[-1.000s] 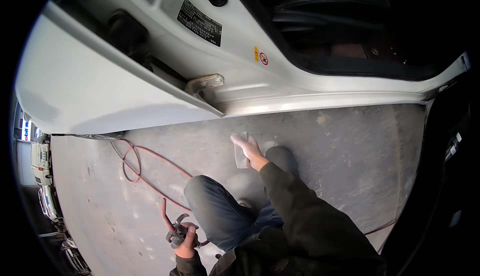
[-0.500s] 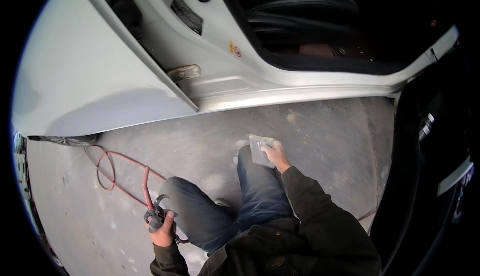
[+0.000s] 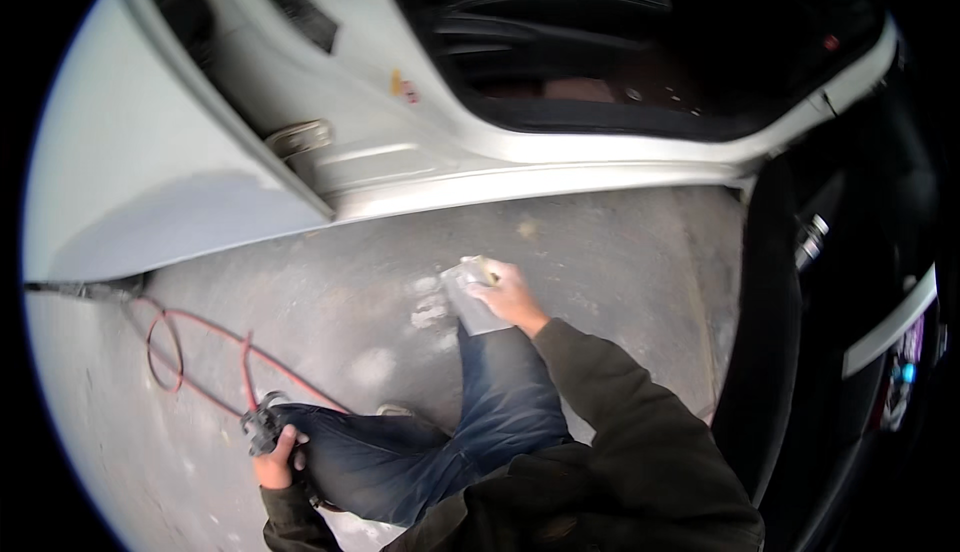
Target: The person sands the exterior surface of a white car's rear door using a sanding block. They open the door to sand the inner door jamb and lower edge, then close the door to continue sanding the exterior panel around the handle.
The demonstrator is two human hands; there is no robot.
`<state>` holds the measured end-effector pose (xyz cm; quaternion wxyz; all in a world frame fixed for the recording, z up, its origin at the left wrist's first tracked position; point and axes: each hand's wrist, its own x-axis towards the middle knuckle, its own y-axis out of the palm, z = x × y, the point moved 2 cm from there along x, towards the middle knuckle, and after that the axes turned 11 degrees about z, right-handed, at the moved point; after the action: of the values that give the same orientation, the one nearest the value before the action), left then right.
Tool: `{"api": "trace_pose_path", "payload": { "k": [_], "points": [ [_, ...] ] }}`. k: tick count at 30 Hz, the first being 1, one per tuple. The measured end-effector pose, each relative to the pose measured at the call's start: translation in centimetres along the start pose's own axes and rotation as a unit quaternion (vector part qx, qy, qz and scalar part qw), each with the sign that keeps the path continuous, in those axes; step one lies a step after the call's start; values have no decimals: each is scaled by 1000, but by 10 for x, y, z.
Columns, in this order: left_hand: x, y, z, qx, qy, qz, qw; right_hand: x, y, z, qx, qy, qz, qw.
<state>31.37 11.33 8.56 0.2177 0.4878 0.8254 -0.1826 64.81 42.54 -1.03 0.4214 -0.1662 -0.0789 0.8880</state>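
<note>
My right hand point(image 3: 507, 295) is closed on a grey rectangular pad point(image 3: 476, 304) that looks like sandpaper, with a yellowish edge by the fingers. The pad is above the floor just beyond my right knee, over the end of the thigh. At the lower left, my left hand point(image 3: 277, 458) grips a black air tool point(image 3: 263, 428) beside my left knee. A red hose point(image 3: 284, 364) runs on the floor near the tool. Ahead is a white car, its front fender point(image 3: 120, 142) bearing a dull grey patch point(image 3: 190, 214) along the lower edge.
An open door point(image 3: 790, 352) with black trim stands at the right. The car's sill point(image 3: 520, 178) crosses in front of me, with a dark seat inside. A tyre point(image 3: 85, 289) shows under the fender. Pale dusty marks point(image 3: 430, 307) lie on the concrete floor.
The view has shifted right, so the car and floor appear farther left. Both knees have drawn back toward me. Each hand keeps its hold, and the pad has tilted slightly.
</note>
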Motion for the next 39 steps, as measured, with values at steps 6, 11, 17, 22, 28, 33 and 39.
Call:
{"api": "trace_pose_path", "payload": {
  "k": [6, 11, 17, 22, 28, 33, 39],
  "points": [
    [-18, 18, -11, -22, -26, -26, 999, 59, 7, 51, -425, -293, -55, 855],
    [-23, 27, -13, -4, -46, -36, 998, 101, 32, 21, -589, -335, -3, 736],
    [-19, 32, -6, 12, -76, -51, 996, 97, 2, 9, -554, -329, 56, 763],
    [-18, 41, -24, 43, -96, -44, 993, 130, 51, 11, -501, -387, 78, 770],
    [-4, 46, -20, 45, -108, -55, 992, 159, 100, 44, -406, -369, 67, 833],
    [-2, 44, -18, 52, -123, -53, 990, 162, 87, 44, -452, -436, 61, 776],
    [-2, 46, -20, 77, -142, -47, 986, 150, 78, 39, -457, -419, 32, 784]
  ]
}}
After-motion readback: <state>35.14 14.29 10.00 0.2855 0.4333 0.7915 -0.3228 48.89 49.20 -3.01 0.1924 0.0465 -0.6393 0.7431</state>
